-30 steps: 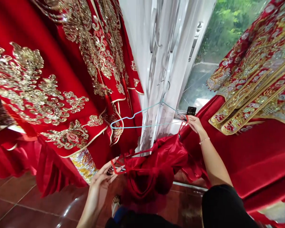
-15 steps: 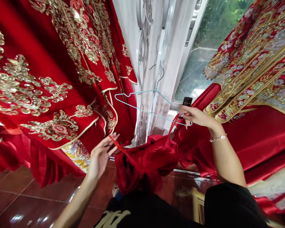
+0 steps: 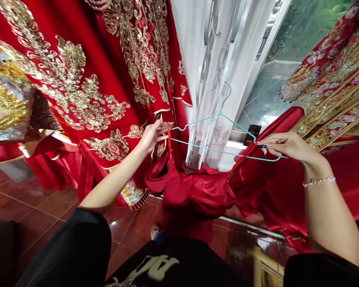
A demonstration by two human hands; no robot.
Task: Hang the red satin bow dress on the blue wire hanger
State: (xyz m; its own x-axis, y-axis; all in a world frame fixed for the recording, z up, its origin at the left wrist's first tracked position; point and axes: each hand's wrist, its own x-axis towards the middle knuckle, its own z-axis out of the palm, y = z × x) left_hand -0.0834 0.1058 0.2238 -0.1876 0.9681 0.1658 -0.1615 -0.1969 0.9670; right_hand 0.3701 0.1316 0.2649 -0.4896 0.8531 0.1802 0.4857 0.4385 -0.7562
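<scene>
A light-blue wire hanger [image 3: 221,135] hangs in front of a white sheer curtain. My left hand [image 3: 154,135] pinches a thin red strap at the hanger's left end. My right hand [image 3: 285,145] grips the hanger's right end together with the other red strap. A red satin garment [image 3: 194,191] sags in folds below the hanger between my hands.
Red robes with gold embroidery [image 3: 86,79] hang on the left and another [image 3: 332,91] on the right. A white curtain [image 3: 215,71] and a window [image 3: 287,59] are behind. A small black device [image 3: 253,131] sits on the sill. Glossy red-brown floor tiles [image 3: 32,203] lie below.
My left hand has risen with the red strap from below up to the hanger's left end. The garment has lifted with it. My right hand stays at the right end.
</scene>
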